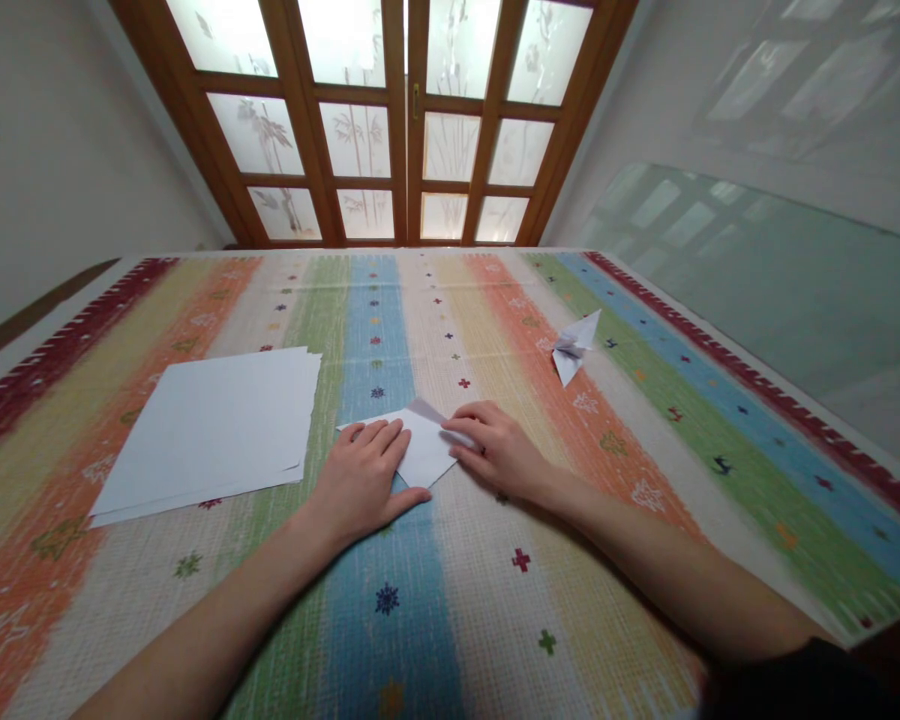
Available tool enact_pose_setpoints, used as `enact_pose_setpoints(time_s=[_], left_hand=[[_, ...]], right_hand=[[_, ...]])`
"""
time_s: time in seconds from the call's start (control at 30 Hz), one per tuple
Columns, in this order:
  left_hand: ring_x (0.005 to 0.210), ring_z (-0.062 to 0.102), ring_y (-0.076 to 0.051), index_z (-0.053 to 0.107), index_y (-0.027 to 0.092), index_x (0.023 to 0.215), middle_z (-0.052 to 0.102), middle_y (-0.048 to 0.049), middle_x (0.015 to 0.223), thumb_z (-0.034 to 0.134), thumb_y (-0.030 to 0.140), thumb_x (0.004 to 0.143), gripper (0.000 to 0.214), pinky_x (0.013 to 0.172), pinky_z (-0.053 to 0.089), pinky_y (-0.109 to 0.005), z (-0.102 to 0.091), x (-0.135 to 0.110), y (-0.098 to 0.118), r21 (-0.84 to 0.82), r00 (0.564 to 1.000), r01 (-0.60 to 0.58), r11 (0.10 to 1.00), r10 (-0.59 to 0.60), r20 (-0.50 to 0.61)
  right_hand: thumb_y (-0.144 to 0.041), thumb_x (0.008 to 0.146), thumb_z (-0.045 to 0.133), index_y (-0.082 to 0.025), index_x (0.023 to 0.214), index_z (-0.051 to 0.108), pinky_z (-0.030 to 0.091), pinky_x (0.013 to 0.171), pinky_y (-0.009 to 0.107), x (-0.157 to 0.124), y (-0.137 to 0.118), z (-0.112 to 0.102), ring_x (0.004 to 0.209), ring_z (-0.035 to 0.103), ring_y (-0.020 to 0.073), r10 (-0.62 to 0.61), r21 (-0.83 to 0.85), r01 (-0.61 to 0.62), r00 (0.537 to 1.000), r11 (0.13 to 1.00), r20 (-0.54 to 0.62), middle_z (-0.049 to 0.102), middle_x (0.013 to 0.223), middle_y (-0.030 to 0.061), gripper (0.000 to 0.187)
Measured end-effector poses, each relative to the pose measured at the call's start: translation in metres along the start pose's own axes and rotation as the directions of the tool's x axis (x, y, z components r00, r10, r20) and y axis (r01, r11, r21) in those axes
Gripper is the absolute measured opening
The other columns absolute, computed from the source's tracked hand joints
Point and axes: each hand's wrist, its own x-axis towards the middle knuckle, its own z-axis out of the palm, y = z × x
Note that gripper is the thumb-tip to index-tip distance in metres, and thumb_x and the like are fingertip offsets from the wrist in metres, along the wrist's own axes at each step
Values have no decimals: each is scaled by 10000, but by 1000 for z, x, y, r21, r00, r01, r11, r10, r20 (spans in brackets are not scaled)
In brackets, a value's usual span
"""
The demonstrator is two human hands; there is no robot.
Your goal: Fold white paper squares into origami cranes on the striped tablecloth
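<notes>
A folded piece of white paper (425,449) lies on the striped tablecloth in front of me, over the blue and cream stripes. My left hand (364,478) rests flat on its left part, fingers stretched out and the thumb spread along the near edge. On the other side, my right hand (501,452) pinches a right-hand flap of the paper between thumb and fingers. One pointed corner stands up slightly at the far edge. Parts of the sheet are hidden under both hands.
A stack of white paper sheets (214,430) lies to the left. Farther off on the right is a small folded paper figure (574,347) with pointed ends. The colourful tablecloth (615,600) covers the table, and wooden glass-paned doors (407,120) stand beyond it.
</notes>
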Motion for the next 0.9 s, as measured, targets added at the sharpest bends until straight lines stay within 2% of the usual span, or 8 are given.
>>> enact_pose_setpoints(time_s=[0.1, 0.17, 0.33, 0.47, 0.57, 0.63, 0.77, 0.9], left_hand=[[1222, 541, -376, 589, 139, 1247, 604, -197, 1331, 664, 672, 749, 733, 1040, 352, -564, 2, -1, -2, 7, 1000, -11, 1000, 11, 13], [1241, 518, -392, 581, 127, 1264, 596, -204, 1339, 661, 690, 735, 777, 1052, 329, -582, 3, -1, -2, 6, 1000, -9, 1000, 9, 7], [1258, 499, -371, 579, 128, 1287, 588, -184, 1352, 625, 515, 823, 606, 1063, 327, -560, 3, -2, -4, -27, 1000, -15, 1000, 15, 6], [1266, 501, -365, 588, 142, 1299, 579, -169, 1375, 566, 398, 864, 505, 1049, 333, -575, 3, -1, -14, -51, 999, -39, 998, 40, 35], [1265, 518, -343, 608, 181, 1286, 578, -141, 1389, 504, 299, 891, 425, 1026, 357, -569, 1, 1, -23, -60, 997, -40, 997, 44, 64], [1263, 526, -338, 604, 180, 1292, 571, -146, 1398, 511, 333, 898, 433, 1020, 371, -564, 0, 2, -26, -70, 996, -44, 997, 49, 79], [1262, 531, -350, 612, 156, 1279, 569, -174, 1393, 496, 522, 914, 530, 1012, 397, -564, 2, 4, -26, -107, 996, -27, 994, 35, 78], [1241, 558, -330, 670, 169, 1184, 620, -160, 1334, 408, 473, 972, 454, 994, 429, -545, 6, 4, -21, -131, 999, 24, 991, -20, 33]], right_hand=[[-262, 899, 608, -229, 1186, 659, 411, 1021, 461, -2, 8, -14, 1185, 537, 241, -187, -52, 192, 978, 980, 87, 607, 1308, 98, 294], [-306, 898, 625, -245, 1204, 653, 378, 1060, 467, -3, 12, -20, 1255, 504, 241, -230, -64, 241, 962, 968, 145, 591, 1355, 82, 313], [-324, 936, 584, -214, 1125, 697, 398, 1041, 452, -1, 23, -15, 1240, 535, 240, -218, -90, 234, 963, 968, 157, 650, 1282, 94, 246], [-356, 928, 594, -198, 1094, 712, 406, 1035, 462, 2, 28, -10, 1229, 545, 260, -257, -92, 271, 957, 958, 137, 658, 1268, 109, 258], [-308, 916, 581, -197, 1101, 711, 401, 1042, 472, 3, 27, -12, 1239, 536, 270, -278, -86, 293, 948, 952, 154, 660, 1269, 98, 252], [-244, 886, 571, -197, 1117, 705, 404, 1036, 470, 3, 25, -13, 1231, 542, 271, -286, -76, 302, 943, 950, 171, 685, 1229, 82, 271], [-162, 832, 547, -198, 1087, 715, 429, 993, 432, 6, 24, -15, 1165, 590, 242, -304, -56, 320, 932, 946, 197, 736, 1111, 62, 308], [-173, 850, 539, -191, 1032, 721, 430, 960, 399, 9, 23, -16, 1096, 622, 213, -324, -85, 346, 924, 934, 206, 748, 1049, 66, 257]])
